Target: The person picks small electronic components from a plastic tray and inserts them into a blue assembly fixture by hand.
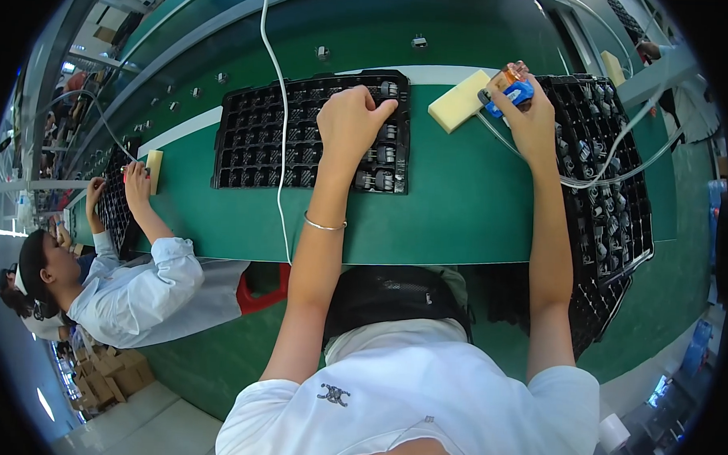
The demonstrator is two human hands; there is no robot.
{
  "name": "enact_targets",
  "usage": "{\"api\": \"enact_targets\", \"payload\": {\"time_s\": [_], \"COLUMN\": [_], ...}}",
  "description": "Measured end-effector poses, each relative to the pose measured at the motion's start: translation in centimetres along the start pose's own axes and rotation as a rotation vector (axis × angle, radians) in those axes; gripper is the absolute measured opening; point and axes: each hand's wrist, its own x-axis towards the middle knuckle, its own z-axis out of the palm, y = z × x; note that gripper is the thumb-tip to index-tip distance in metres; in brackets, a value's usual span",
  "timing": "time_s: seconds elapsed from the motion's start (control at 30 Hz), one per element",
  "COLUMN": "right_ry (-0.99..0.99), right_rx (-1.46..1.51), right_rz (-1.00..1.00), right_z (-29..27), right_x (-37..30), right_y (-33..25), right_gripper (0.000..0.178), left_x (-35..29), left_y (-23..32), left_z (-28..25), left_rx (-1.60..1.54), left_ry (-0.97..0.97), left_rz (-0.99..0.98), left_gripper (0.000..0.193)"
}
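My left hand (pixel 353 124) is over a black compartment tray (pixel 259 131), its fingers curled under and its thumb pointing right beside the last column. Whatever its fingers grip, if anything, is hidden beneath the hand. Small dark and metallic parts (pixel 385 154) fill cells at that tray's right end, while many cells further left look bare. Raised at the right, my right hand (pixel 532 125) is closed round a small blue-and-orange handheld tool (pixel 517 90). A pale yellow block (pixel 458 101), sponge-like, lies just left of the tool.
A second black tray (pixel 602 172), loaded with parts, stands at the right. A white cable (pixel 282 128) hangs across the left tray, and clear tubing (pixel 614 178) loops over the right one. Several small parts (pixel 322 52) sit along the far green surface. A co-worker (pixel 129 283) works at the left.
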Motion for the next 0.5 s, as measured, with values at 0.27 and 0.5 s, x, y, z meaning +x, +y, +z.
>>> {"api": "enact_targets", "payload": {"time_s": [0.27, 0.5], "right_ry": [0.054, 0.147], "right_rx": [-0.3, -0.229], "right_rz": [-0.094, -0.225], "right_z": [1.0, 2.0], "right_x": [-1.1, -1.1], "right_y": [-0.6, -0.5], "right_gripper": [0.036, 0.034], "left_x": [0.7, 3.8], "left_y": [0.1, 0.8], "left_z": [0.8, 0.7], "left_rx": [0.029, 0.276], "left_ry": [0.142, -0.13], "left_rz": [0.007, -0.038], "left_gripper": [0.033, 0.037]}}
